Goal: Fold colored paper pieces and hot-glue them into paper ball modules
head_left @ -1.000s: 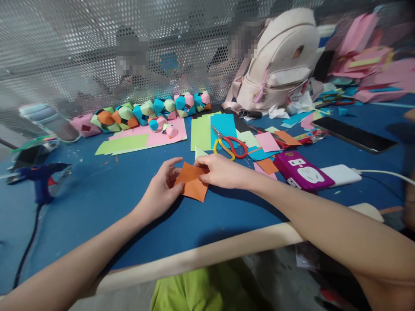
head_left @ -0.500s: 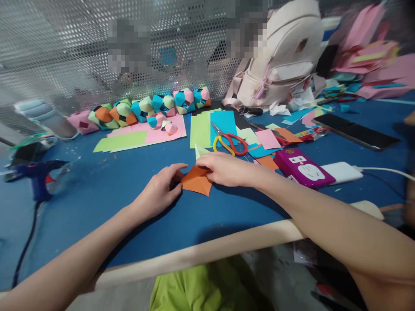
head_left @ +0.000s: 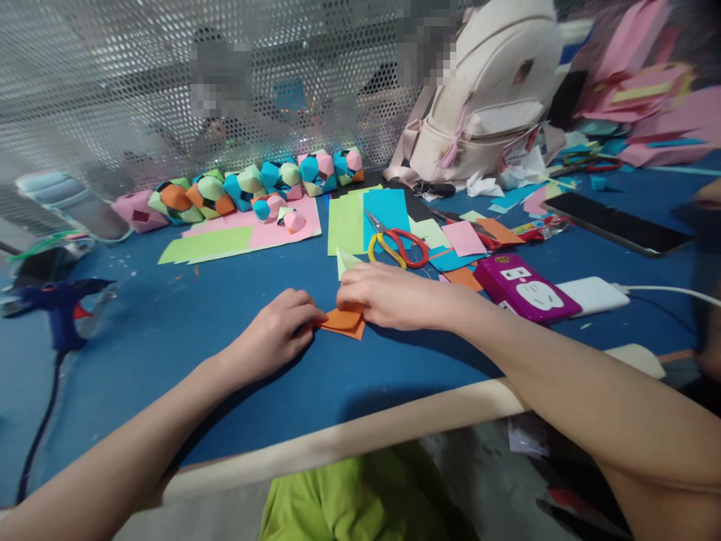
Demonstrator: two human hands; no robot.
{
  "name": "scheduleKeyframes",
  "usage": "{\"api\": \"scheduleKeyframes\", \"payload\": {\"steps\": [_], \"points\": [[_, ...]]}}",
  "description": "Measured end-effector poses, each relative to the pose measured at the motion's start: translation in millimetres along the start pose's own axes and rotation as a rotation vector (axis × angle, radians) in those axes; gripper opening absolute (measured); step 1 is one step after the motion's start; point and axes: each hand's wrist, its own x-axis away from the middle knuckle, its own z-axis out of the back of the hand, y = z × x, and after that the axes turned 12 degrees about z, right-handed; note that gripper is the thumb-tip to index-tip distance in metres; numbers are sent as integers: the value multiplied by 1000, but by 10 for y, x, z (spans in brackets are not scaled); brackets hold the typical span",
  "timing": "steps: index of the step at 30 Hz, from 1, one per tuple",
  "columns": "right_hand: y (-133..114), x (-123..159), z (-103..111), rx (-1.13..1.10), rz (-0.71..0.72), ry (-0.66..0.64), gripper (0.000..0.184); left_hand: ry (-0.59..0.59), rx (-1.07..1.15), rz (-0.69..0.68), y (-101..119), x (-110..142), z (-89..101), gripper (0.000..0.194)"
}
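Note:
An orange sheet of paper (head_left: 345,323) lies on the blue table between my hands, its far part folded over toward me. My left hand (head_left: 285,324) pinches its left corner, fingertips closed on the edge. At the far right side of the sheet, my right hand (head_left: 388,294) grips the folded part with curled fingers; some of its fingertips are hidden. A pale green folded paper (head_left: 346,263) pokes up just behind my right hand. Beyond it, scissors (head_left: 397,246) with red and yellow handles rest on blue and green sheets.
Several folded paper balls (head_left: 245,185) line the mesh panel. A glue gun (head_left: 61,304) lies at left, near a bottle (head_left: 73,204). To the right are a purple power adapter (head_left: 523,289), a phone (head_left: 616,224) and a backpack (head_left: 490,98).
The orange paper lay open and flat; its far side has been folded over toward me. My right hand moved slightly right with it, and my left hand's fingers drew closer together.

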Motion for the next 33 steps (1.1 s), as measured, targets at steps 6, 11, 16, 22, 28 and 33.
{"api": "scheduleKeyframes", "payload": {"steps": [6,11,16,22,28,33], "points": [[-18,19,20,45,11,-50,18,-32,-15,-2,5,-2,22,21],[-38,46,36,75,18,-75,19,-75,-20,40,5,-8,64,19],[-75,70,71,100,5,-106,22,-102,-32,56,15,-11,93,19],[-146,60,128,121,-15,-158,21,5,67,18,116,-17,64,21],[-172,55,138,130,-16,-154,20,-3,78,-71,163,-10,12,24],[-205,47,143,144,-25,-179,23,-29,39,-91,162,-17,13,24]]}}
